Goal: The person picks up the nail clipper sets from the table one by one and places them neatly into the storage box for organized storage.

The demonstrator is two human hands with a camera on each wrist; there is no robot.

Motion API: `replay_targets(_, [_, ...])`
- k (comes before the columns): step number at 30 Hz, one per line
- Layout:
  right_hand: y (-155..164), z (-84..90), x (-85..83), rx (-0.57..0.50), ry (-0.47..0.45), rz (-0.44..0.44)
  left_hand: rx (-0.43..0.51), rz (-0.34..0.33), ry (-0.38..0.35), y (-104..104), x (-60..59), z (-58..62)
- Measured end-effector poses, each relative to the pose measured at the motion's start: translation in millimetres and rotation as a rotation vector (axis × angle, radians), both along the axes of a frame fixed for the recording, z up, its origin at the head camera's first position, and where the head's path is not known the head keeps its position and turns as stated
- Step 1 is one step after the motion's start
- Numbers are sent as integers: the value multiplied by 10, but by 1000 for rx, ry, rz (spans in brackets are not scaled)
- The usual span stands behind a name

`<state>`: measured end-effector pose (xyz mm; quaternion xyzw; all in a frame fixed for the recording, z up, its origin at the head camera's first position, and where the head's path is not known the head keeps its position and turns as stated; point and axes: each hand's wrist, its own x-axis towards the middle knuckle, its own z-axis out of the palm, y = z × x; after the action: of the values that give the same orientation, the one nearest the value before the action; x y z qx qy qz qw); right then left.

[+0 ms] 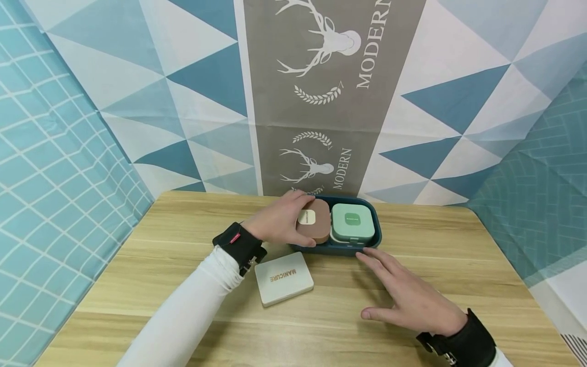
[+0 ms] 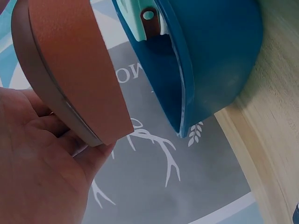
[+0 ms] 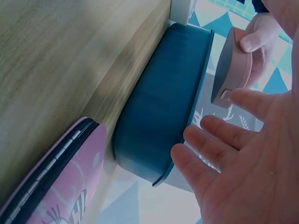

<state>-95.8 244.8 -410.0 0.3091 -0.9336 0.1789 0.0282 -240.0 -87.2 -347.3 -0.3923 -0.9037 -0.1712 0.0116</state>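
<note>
A dark blue tray [image 1: 367, 247] stands at the back middle of the wooden table. A mint green case [image 1: 352, 222] lies in its right half. My left hand [image 1: 293, 219] grips a brown case [image 1: 315, 220] with a cream label, holding it tilted over the tray's left half. In the left wrist view the brown case [image 2: 74, 65] sits in my fingers [image 2: 70, 140], apart from the tray [image 2: 210, 60]. My right hand [image 1: 399, 290] lies flat and open on the table, fingertips just short of the tray's front rim. The right wrist view shows those fingers [image 3: 219, 130] beside the tray wall [image 3: 159, 121].
A white case marked MANICURE [image 1: 283, 278] lies on the table [image 1: 160, 265] in front of the tray, near my left wrist. A pink zippered pouch [image 3: 60, 182] shows only in the right wrist view. A patterned cloth backdrop [image 1: 321, 102] closes the back and sides.
</note>
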Motion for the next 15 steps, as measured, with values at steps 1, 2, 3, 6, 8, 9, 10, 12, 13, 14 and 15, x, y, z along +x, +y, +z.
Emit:
replay_targets(1, [-2,2,0,0,-3,-3,2,-1,-3,2,-20,-3])
replay_targets(2, [-5,4,1,0,-4,-4,1,0,-4,4,-40,-7])
replay_targets(3, [-7,6,2,0,-5,-5,2,0,-10,7,-57,-7])
replay_targets(6, [-9,10,6,1,-4,-6,10,-3,-19,19,-111,-10])
replay_targets(8, [-11,12,9,3,-2,-5,5,-2,-15,28,-144,-13])
replay_targets(9, [-12,12,10,4,-5,-6,2,-1,-12,31,-158,-14])
replay_targets(10, [-13,14,9,6,-6,-7,0,-1,-7,34,-174,-18])
replay_targets(12, [-13,15,9,7,-12,-10,-9,-1,-4,37,-202,-26])
replay_targets(13, [-12,14,9,7,-14,-11,-13,-1,-5,37,-214,-31])
replay_targets(14, [-11,13,9,6,-14,-10,-16,-1,-7,35,-225,-38])
replay_targets(15, [-11,13,8,6,-17,-12,-19,0,-12,33,-235,-45])
